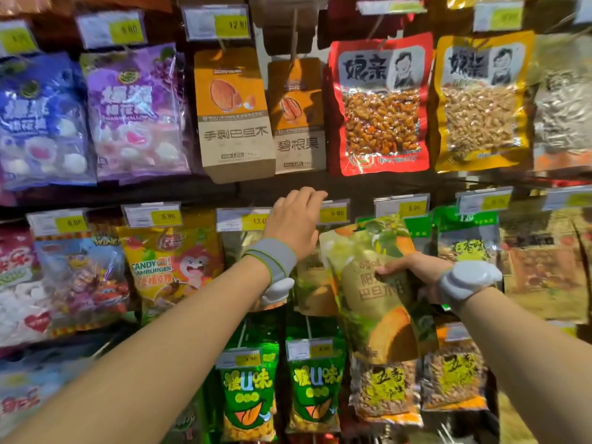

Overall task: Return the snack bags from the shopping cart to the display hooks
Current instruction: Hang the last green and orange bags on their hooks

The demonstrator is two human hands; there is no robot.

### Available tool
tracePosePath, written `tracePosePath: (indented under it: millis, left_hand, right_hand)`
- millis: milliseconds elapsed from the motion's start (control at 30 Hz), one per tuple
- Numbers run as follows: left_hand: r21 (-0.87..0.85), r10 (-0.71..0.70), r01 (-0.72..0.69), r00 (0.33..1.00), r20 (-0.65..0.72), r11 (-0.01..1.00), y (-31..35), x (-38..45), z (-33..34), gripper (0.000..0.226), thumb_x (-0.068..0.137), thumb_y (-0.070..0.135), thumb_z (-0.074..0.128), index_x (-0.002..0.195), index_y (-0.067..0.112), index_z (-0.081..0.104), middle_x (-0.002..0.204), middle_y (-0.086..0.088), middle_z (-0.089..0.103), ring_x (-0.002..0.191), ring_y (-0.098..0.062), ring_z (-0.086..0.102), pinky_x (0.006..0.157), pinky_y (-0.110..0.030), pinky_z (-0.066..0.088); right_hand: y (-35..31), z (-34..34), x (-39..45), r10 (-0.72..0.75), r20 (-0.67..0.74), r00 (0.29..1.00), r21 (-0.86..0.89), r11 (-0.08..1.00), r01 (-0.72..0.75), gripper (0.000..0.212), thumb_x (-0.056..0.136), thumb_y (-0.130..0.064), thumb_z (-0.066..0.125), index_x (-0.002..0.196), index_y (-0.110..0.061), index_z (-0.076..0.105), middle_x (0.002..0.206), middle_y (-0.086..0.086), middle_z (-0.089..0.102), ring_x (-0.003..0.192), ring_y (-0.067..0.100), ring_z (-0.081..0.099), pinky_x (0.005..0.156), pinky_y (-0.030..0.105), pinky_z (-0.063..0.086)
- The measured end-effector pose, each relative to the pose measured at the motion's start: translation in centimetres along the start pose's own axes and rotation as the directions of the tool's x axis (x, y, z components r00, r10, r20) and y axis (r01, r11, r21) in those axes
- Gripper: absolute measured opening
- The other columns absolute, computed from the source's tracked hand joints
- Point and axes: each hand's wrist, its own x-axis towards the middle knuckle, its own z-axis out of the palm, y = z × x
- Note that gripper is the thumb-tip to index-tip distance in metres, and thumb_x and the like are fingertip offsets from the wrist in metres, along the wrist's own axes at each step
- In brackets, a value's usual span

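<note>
The right hand (413, 270) grips a green-gold snack bag (374, 283) by its edge while the left hand (296, 219), fingers loose, reaches just above it toward the price-tagged hook (333, 213); threading the bag's top hole there seems next.

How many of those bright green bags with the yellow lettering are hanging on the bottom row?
2. One green bag hangs at lower centre, below the left hand; the second green bag hangs right beside it. More may hang hidden behind each.
</note>
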Motion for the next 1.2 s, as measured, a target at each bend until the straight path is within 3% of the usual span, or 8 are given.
tracePosePath:
  millis: [133, 233, 333, 400, 533, 767, 1067, 1200]
  left_hand:
    - [0.125, 0.019, -0.027, 0.998, 0.068, 0.992, 0.2, 0.7, 1.1, 0.072, 0.077, 0.017, 0.067, 0.140, 0.011, 0.036, 0.130, -0.009, 0.048, 0.116, -0.028, 0.049, 0.093, -0.036, 0.042]
    - [0.295, 0.115, -0.093, 0.992, -0.059, 0.951, -0.4, 1.3, 1.8, 0.067, 0.042, 0.005, 0.083, 0.108, 0.007, 0.068, 0.086, -0.008, 0.067, 0.070, -0.025, 0.064, 0.055, -0.027, 0.050]
    - [0.327, 0.164, -0.142, 0.986, -0.039, 0.934, -0.5, 1.9, 2.3, 0.050, 0.033, 0.006, 0.084, 0.081, 0.010, 0.071, 0.068, -0.004, 0.063, 0.056, -0.022, 0.060, 0.040, -0.023, 0.040]
    - [0.285, 0.137, -0.139, 0.990, 0.029, 0.948, -0.4, 1.9, 2.0, 0.040, 0.046, 0.014, 0.081, 0.084, 0.010, 0.069, 0.075, -0.007, 0.064, 0.067, -0.026, 0.062, 0.045, -0.025, 0.043]
    - [0.046, 0.038, -0.044, 0.992, 0.121, 0.998, -1.7, 3.0, 0.6, 0.037, 0.089, 0.014, 0.047, 0.125, 0.013, 0.054, 0.117, -0.014, 0.060, 0.112, -0.035, 0.054, 0.086, -0.041, 0.045]
    - [0.009, -0.082, 0.082, 0.987, 0.135, 0.997, -1.6, 4.8, 0.6, 0.029, 0.089, 0.008, 0.045, 0.115, 0.012, 0.056, 0.102, -0.020, 0.065, 0.100, -0.041, 0.059, 0.075, -0.040, 0.046]
    - [-0.042, -0.096, 0.102, 0.988, 0.120, 0.994, -2.0, 4.9, 1.0, 0.026, 0.089, 0.010, 0.046, 0.111, 0.014, 0.059, 0.097, -0.019, 0.066, 0.096, -0.041, 0.061, 0.072, -0.040, 0.046]
    - [-0.016, -0.114, 0.116, 0.988, 0.108, 0.993, -1.4, 4.8, 0.9, 0.022, 0.088, 0.010, 0.048, 0.107, 0.013, 0.059, 0.095, -0.018, 0.066, 0.093, -0.041, 0.061, 0.066, -0.037, 0.039]
  right_hand:
    - [0.9, -0.3, 1.1, 0.044, 0.047, 0.998, -0.062, 0.997, -0.041, 0.050, 0.040, -0.024, 0.083, 0.086, -0.009, 0.069, 0.082, 0.011, 0.077, 0.102, 0.036, 0.065, 0.105, 0.048, 0.040]
    - [1.1, 0.1, 1.8, 0.056, 0.074, 0.996, -0.096, 0.994, -0.049, 0.063, 0.035, -0.025, 0.084, 0.095, -0.008, 0.070, 0.103, 0.016, 0.073, 0.107, 0.036, 0.064, 0.106, 0.053, 0.039]
    - [1.3, 0.7, 2.7, 0.057, 0.077, 0.995, -0.095, 0.994, -0.049, 0.068, 0.041, -0.025, 0.083, 0.105, -0.004, 0.068, 0.106, 0.016, 0.073, 0.108, 0.036, 0.064, 0.107, 0.053, 0.038]
    - [1.3, 1.5, 3.0, 0.056, 0.088, 0.995, -0.091, 0.995, -0.048, 0.059, 0.049, -0.024, 0.082, 0.103, -0.004, 0.068, 0.105, 0.016, 0.073, 0.106, 0.036, 0.065, 0.105, 0.049, 0.040]
    - [0.8, 3.3, 3.2, 0.011, 0.113, 0.993, -0.035, 0.999, -0.007, 0.024, 0.061, -0.019, 0.079, 0.080, -0.010, 0.067, 0.070, 0.009, 0.075, 0.088, 0.032, 0.063, 0.085, 0.039, 0.040]
    - [0.2, 5.7, 4.4, -0.050, 0.140, 0.989, 0.114, 0.993, 0.034, 0.011, 0.067, -0.013, 0.075, 0.074, -0.009, 0.067, 0.058, 0.006, 0.073, 0.079, 0.030, 0.064, 0.085, 0.041, 0.038]
    - [0.1, 6.9, 5.4, -0.076, 0.110, 0.991, 0.143, 0.988, 0.060, 0.035, 0.059, -0.021, 0.078, 0.090, -0.010, 0.067, 0.071, 0.007, 0.074, 0.079, 0.029, 0.066, 0.076, 0.039, 0.044]
    - [0.2, 7.1, 5.5, -0.055, 0.096, 0.994, 0.131, 0.991, 0.043, 0.015, 0.069, -0.019, 0.074, 0.078, -0.013, 0.065, 0.057, 0.003, 0.071, 0.065, 0.025, 0.064, 0.066, 0.030, 0.044]
